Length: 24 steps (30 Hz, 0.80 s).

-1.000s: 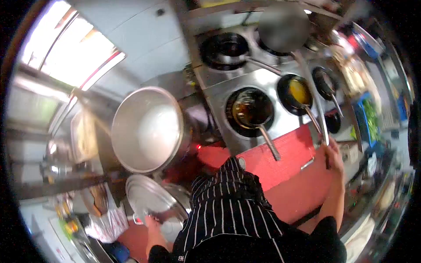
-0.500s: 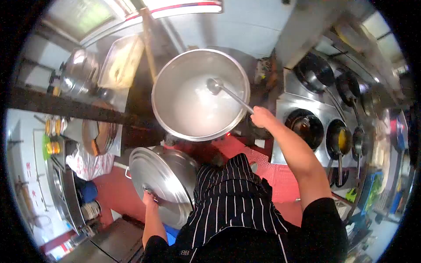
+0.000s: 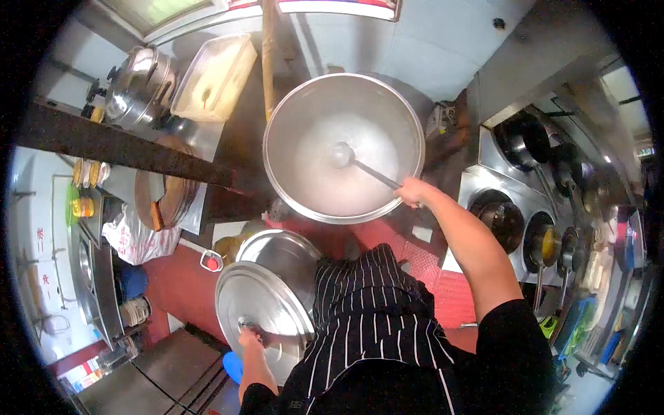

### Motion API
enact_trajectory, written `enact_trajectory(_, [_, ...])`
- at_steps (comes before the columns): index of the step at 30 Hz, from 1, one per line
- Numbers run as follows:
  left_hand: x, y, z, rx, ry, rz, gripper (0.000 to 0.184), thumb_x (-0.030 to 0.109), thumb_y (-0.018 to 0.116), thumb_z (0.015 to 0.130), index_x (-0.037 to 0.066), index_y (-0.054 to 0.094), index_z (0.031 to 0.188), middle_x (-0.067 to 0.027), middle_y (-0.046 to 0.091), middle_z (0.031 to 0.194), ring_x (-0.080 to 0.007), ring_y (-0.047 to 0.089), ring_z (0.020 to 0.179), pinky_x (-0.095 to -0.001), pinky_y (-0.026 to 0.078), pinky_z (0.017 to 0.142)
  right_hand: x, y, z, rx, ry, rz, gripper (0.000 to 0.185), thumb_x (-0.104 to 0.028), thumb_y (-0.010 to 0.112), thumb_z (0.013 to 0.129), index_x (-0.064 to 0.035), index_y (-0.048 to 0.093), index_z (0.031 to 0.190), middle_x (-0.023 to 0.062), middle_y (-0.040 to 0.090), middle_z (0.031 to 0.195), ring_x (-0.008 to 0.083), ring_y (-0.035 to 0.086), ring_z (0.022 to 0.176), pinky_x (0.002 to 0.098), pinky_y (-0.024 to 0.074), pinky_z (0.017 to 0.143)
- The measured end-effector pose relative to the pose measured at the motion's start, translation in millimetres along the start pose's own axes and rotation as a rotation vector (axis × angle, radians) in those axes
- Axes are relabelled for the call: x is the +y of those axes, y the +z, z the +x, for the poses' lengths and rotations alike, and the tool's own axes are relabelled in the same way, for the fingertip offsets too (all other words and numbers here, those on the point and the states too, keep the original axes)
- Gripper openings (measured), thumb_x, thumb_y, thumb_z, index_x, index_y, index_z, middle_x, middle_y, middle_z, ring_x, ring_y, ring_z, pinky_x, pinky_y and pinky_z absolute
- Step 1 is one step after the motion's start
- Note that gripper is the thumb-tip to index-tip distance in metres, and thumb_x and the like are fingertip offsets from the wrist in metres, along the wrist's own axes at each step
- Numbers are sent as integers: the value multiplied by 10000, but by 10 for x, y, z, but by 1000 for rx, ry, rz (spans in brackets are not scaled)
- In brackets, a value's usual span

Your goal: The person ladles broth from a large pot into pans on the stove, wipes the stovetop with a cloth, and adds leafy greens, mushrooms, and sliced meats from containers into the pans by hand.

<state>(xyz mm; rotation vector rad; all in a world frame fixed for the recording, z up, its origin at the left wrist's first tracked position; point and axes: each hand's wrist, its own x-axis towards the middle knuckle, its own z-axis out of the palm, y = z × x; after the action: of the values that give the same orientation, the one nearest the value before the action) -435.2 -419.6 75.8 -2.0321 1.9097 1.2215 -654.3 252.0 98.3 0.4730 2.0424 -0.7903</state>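
Observation:
My right hand [image 3: 413,192] grips the handle of a metal ladle [image 3: 373,172] at the right rim of a large steel pot [image 3: 268,149]. The ladle's bowl is inside the pot, at the whitish, steamy liquid [image 3: 332,181]. How deep it sits is hard to tell. Below and left, my left hand [image 3: 250,337] is closed on the knob of a big round metal lid [image 3: 266,297]. The lid is tilted in front of another steel pot [image 3: 287,242].
At the right, a stove [image 3: 477,181] bears several pans, one with yellow contents [image 3: 547,245]. A tray [image 3: 220,76] and a lidded pot [image 3: 138,86] stand at the upper left. A wooden pole [image 3: 268,59] leans behind the big pot. A cleaver lies on a round chopping board [image 3: 181,187].
The view has turned from the stove to the big pot. The ladle has gone from over the stove into the pot, its bowl now lower. The lid is still in my left hand.

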Motion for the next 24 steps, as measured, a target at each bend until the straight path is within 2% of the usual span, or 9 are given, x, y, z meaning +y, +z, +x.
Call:
enact_trajectory(4, [-4, 74, 137, -59, 2, 13, 325, 374, 522, 932, 81, 618, 828, -31, 521, 634, -172, 455, 491, -309, 342, 422, 279, 59, -742, -57, -69, 618, 233, -240, 580, 935, -16, 555, 876, 21, 486, 635, 97, 445, 476, 273, 363, 400])
enact_trajectory(8, [187, 241, 104, -304, -138, -138, 307, 417, 494, 939, 144, 586, 830, -14, 495, 637, -143, 464, 526, -266, 320, 416, 583, 189, -1441, -118, -173, 801, 218, -275, 595, 946, -63, 564, 981, -29, 459, 658, 55, 375, 491, 230, 282, 422])
enact_trajectory(10, [275, 316, 144, -477, -135, -148, 312, 429, 479, 940, 156, 572, 820, -5, 495, 648, -131, 453, 521, -259, 322, 410, 780, 300, -1768, -166, -203, 951, 257, -285, 588, 952, -60, 572, 1075, -35, 445, 659, 51, 360, 501, 231, 285, 435])
enact_trajectory(12, [347, 446, 221, -666, -144, -134, 317, 441, 464, 942, 168, 558, 811, 4, 495, 659, -119, 442, 515, -251, 323, 403, 902, 413, -2175, -63, -305, 926, 283, -356, 606, 940, -85, 578, 1016, -50, 487, 700, 49, 402, 499, 231, 329, 427])
enact_trajectory(15, [458, 703, 267, -891, 11, -112, 315, 438, 438, 946, 174, 541, 807, 29, 487, 664, -95, 439, 521, -236, 359, 405, 1341, 701, -2559, -18, -297, 922, 295, -359, 585, 928, -73, 570, 998, -38, 489, 669, 54, 412, 478, 241, 325, 407])
enact_trajectory(18, [660, 882, 128, -939, 233, 269, 297, 373, 395, 956, 153, 559, 842, 18, 516, 693, -110, 495, 566, -264, 451, 449, 1586, 858, -3218, 34, -285, 972, 285, -342, 527, 965, -66, 564, 1025, -19, 510, 649, 56, 410, 453, 236, 311, 388])
enact_trajectory(20, [818, 982, -84, -977, 91, 58, 256, 248, 462, 907, 41, 599, 970, -111, 606, 796, -270, 583, 696, -412, 491, 607, 1801, 987, -3629, 102, -244, 983, 283, -338, 525, 970, -68, 568, 1045, -24, 500, 646, 56, 409, 459, 232, 317, 391])
enact_trajectory(21, [829, 1001, -167, -996, 105, 86, 256, 248, 462, 907, 41, 599, 970, -111, 606, 796, -270, 583, 696, -412, 491, 607, 1946, 1077, -3811, 143, -207, 968, 283, -334, 523, 976, -69, 572, 1064, -29, 489, 644, 56, 409, 464, 228, 322, 395])
enact_trajectory(24, [890, 1132, -429, -1119, 540, 387, 248, 200, 532, 839, 20, 602, 996, -99, 606, 789, -266, 566, 679, -409, 484, 608, 2354, 1436, -4269, 256, -163, 1114, 317, -336, 539, 974, -85, 567, 1165, -38, 449, 636, 54, 404, 485, 223, 338, 408])
